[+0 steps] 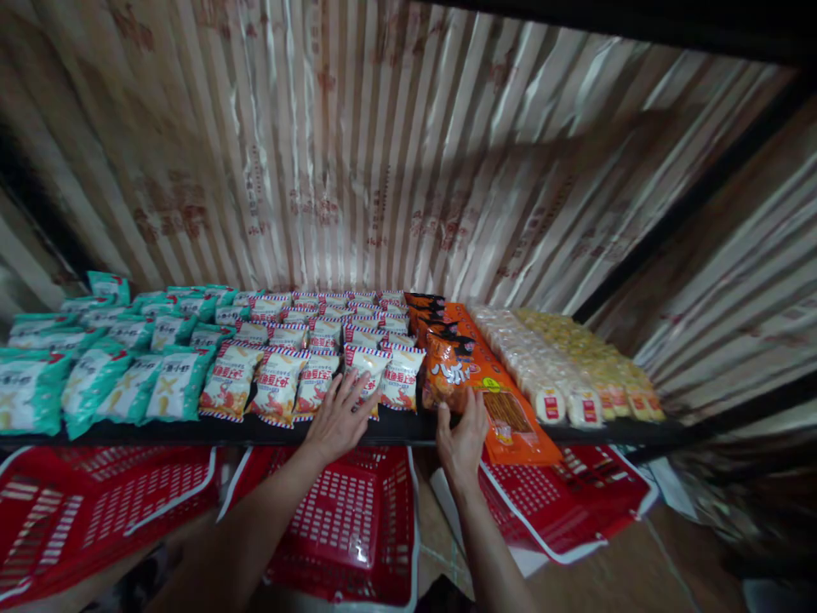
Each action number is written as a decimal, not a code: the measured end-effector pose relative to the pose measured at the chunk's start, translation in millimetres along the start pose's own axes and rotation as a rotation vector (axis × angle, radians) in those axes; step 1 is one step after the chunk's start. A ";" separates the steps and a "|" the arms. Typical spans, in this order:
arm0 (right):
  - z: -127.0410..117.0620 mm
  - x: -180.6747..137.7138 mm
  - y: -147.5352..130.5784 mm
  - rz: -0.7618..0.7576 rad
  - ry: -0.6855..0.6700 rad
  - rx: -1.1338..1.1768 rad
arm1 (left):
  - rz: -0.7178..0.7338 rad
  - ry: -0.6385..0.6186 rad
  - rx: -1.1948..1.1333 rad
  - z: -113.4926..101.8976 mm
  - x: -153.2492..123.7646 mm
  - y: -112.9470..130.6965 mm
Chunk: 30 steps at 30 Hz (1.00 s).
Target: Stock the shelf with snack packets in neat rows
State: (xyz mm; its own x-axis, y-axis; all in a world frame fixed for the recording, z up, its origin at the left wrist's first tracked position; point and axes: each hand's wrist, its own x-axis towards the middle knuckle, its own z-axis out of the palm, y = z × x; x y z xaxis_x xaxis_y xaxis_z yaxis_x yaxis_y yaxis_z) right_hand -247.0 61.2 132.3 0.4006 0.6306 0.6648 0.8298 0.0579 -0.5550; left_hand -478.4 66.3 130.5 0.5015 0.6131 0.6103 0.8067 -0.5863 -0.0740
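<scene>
My left hand (pixel 338 419) lies with its fingers spread across the fronts of white snack bags with striped edges (pixel 277 385), in the front row on the shelf. My right hand (pixel 460 438) is at the lower end of an orange and black snack bag (pixel 445 366), thumb and fingers apart. Beside its fingers, a flat orange packet (pixel 520 430) sticks out past the shelf's front edge. My left palm hides part of the bags beneath it. Whether my right fingertips press on the orange bag is hard to see.
Teal snack bags (pixel 175 383) fill the shelf's left side. Rows of small white-wrapped packs (pixel 549 404) and yellowish packs (pixel 616 375) stand at the right. Red baskets (pixel 338 511) sit below the black shelf edge (pixel 408 428). A striped printed sheet (pixel 345 153) hangs behind.
</scene>
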 end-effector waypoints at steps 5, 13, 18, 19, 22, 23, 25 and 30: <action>-12.3 19.1 -13.2 0.012 0.017 0.024 | -0.004 0.000 0.012 -0.8 1.1 1.1; -7.9 20.8 -4.8 0.066 0.031 0.079 | 0.002 0.004 0.032 2.2 -1.6 0.6; -4.9 22.8 -5.0 0.077 0.005 0.117 | 0.009 0.010 0.035 2.6 -2.6 0.2; -5.4 22.8 -4.7 0.072 -0.008 0.118 | 0.005 0.012 0.036 2.3 -2.7 0.3; -7.3 21.7 -2.3 0.071 -0.036 0.116 | 0.007 0.011 0.037 1.2 -2.6 0.5; -7.9 21.4 -1.3 0.071 -0.044 0.114 | 0.010 0.010 0.038 0.9 -2.6 0.5; -9.7 21.5 0.1 0.057 -0.064 0.116 | 0.008 0.009 0.037 0.3 -2.4 0.4; -18.0 27.8 0.6 0.025 -0.118 0.137 | -0.007 0.015 0.021 -4.1 -1.5 2.3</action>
State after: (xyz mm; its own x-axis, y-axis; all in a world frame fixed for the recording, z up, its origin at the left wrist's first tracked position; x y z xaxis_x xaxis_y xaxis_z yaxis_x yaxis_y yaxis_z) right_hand -228.4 64.9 159.5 0.3652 0.7193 0.5910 0.7562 0.1411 -0.6390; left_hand -478.5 61.8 132.7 0.4909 0.6094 0.6226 0.8169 -0.5703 -0.0858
